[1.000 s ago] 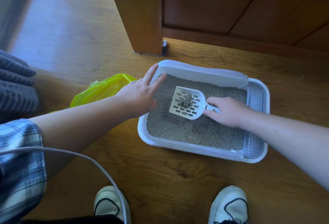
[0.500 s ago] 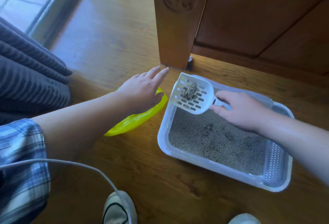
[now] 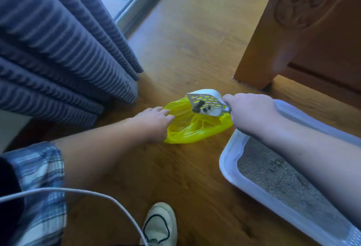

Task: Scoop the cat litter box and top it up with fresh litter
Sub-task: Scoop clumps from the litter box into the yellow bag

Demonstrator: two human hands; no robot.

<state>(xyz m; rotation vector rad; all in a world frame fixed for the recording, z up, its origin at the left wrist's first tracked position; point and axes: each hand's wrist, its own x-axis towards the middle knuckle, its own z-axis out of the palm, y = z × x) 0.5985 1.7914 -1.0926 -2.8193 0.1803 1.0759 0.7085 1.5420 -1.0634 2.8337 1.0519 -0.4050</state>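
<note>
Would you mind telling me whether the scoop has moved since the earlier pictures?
Yes. The scoop has left the litter box, passing out to the box's left, and now hangs over the yellow bag.

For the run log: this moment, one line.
right hand: grips white slotted plastic scoop, dark clumps aboard, over yellow plastic bag | left hand: holds bag rim

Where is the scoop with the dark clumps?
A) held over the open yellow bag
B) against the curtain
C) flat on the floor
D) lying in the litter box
A: the right hand holds the scoop tilted above the yellow bag, whose edge the left hand holds.
</note>
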